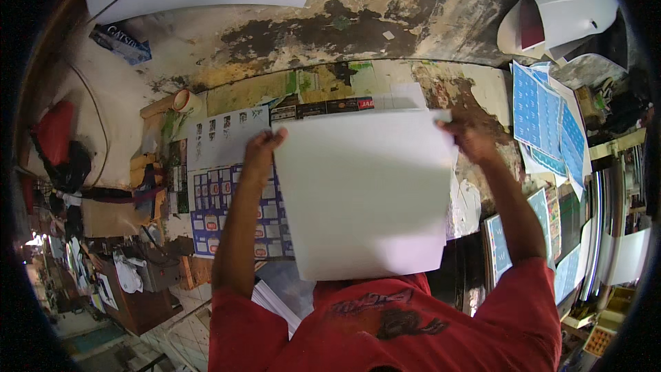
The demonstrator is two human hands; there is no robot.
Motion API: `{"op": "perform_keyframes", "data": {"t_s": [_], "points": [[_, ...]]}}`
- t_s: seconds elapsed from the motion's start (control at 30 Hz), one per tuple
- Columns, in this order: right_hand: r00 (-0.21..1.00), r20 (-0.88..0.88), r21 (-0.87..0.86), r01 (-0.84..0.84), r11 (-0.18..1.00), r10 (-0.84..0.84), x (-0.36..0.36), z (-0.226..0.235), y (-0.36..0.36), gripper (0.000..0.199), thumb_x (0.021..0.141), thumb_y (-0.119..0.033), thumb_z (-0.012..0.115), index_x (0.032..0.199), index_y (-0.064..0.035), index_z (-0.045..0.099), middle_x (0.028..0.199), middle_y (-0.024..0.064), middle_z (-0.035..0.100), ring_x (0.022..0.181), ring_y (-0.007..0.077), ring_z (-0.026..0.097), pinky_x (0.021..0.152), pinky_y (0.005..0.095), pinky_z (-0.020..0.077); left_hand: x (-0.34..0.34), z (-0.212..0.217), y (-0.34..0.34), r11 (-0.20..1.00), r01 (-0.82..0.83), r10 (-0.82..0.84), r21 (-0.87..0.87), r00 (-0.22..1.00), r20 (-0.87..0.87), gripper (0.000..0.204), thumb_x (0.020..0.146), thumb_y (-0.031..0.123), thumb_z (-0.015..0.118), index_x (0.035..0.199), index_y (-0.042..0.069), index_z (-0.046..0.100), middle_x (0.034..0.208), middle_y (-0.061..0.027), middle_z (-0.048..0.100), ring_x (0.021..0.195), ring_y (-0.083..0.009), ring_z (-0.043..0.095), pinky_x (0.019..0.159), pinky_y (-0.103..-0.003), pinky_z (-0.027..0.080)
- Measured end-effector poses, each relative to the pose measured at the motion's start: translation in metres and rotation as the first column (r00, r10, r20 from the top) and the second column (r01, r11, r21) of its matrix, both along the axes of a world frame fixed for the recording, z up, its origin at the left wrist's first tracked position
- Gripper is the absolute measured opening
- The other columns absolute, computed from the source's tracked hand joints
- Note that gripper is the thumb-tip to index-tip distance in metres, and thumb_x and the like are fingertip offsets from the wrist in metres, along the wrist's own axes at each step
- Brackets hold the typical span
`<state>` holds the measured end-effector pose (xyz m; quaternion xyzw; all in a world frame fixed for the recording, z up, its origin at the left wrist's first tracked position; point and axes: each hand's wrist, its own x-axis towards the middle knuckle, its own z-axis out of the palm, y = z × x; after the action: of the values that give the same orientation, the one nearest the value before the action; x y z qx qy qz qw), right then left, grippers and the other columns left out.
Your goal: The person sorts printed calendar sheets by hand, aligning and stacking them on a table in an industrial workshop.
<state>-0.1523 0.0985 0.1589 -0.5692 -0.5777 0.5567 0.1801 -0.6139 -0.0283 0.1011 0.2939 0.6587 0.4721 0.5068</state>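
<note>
A large white sheet of paper (365, 196) lies in front of me, seemingly one of a loose stack, since offset edges show at its near right corner. My left hand (263, 149) pinches its far left corner, thumb on top. At the far right corner my right hand (473, 140) is closed on the paper's edge, fingers partly blurred. The near edge reaches my red shirt. Left of the paper, partly under it, is a purple printed sheet (210, 200). Beyond that lies a white sheet with small dark prints (229, 139). Dark printed strips (323, 108) show past the far edge.
A stained, peeling wall (385, 34) rises behind the table. Blue printed sheets (540, 114) lie at the right, with framed-looking blue prints (497, 248) nearer me. A cup-like container (184, 101) stands at the far left. Curled white sheeting (575, 14) is at the upper right.
</note>
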Motion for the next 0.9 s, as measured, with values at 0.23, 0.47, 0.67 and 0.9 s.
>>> {"op": "perform_keyframes", "data": {"t_s": [0.23,0.47,0.67,0.9], "points": [[0.82,-0.475,-0.635,-0.07,0.769,-0.318,-0.007,-0.097,0.031,0.055,0.084,-0.023,0.078,0.13,-0.0023,0.057,0.122,0.0131,0.065,0.113,0.0228,0.061,0.097,0.0388,0.0505,0.017,-0.051,0.027,0.963,0.195,-0.016,-0.185,0.729,0.685,0.048,0.082,0.033,0.08,0.116,0.002,0.066,0.107,-0.0117,0.068,0.103,-0.025,0.064,0.09,-0.038,0.051],[0.958,-0.288,-0.465,-0.145,0.873,0.006,-0.031,-0.106,0.05,0.054,0.087,-0.022,0.077,0.131,0.0,0.057,0.12,0.0129,0.066,0.108,0.0223,0.064,0.097,0.0382,0.0512,0.025,-0.053,0.054,0.899,0.315,-0.358,-0.304,0.929,-0.095,0.05,0.082,0.028,0.081,0.12,0.001,0.065,0.109,-0.0146,0.07,0.101,-0.0238,0.065,0.089,-0.037,0.05],[0.924,0.03,-0.09,-0.376,0.922,0.38,-0.067,-0.045,0.017,0.057,0.1,-0.027,0.061,0.148,-0.006,0.041,0.139,0.0189,0.055,0.129,0.0271,0.052,0.109,0.0385,0.0419,0.075,-0.033,0.04,0.94,0.299,-0.332,-0.166,0.913,-0.237,0.059,0.082,0.018,0.075,0.134,-0.001,0.055,0.12,-0.0236,0.066,0.11,-0.0307,0.064,0.096,-0.039,0.049],[0.757,0.393,0.171,-0.619,0.767,0.523,-0.096,-0.046,-0.023,0.082,0.091,-0.015,0.066,0.153,0.0038,0.015,0.156,0.0327,0.02,0.146,0.0464,0.022,0.119,0.0497,0.0259,0.106,-0.028,0.014,0.79,0.598,-0.512,-0.136,0.522,-0.682,0.114,0.055,0.009,0.083,0.152,-0.004,0.023,0.156,-0.029,0.026,0.147,-0.0422,0.026,0.12,-0.048,0.025]]}}
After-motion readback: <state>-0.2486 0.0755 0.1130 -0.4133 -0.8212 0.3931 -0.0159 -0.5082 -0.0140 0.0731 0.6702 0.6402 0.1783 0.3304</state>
